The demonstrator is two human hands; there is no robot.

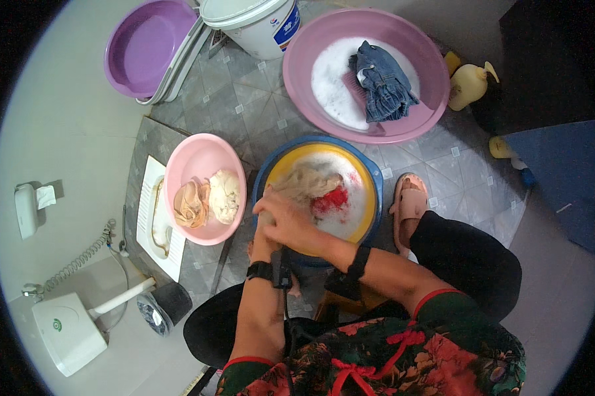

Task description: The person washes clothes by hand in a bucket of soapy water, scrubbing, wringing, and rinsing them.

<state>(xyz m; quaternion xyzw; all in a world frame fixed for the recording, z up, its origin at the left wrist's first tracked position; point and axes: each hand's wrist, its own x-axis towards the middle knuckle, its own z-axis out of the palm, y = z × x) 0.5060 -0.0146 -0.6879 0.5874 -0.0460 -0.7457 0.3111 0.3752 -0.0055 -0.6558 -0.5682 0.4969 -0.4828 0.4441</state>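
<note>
Head view: pale cloth (pixel 305 179) just beyond right-hand fingers (pixel 271 204).

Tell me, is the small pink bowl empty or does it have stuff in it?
It has stuff in it. The small pink bowl holds two wrung, balled-up cloths, one peach and one cream, lying side by side.

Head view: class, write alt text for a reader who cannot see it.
Seen from above, a person's right hand and left hand scrub pale cloth in a sudsy yellow basin on a tiled floor. A pink bowl holds wrung clothes; a purple basin holds jeans in foam.
</note>
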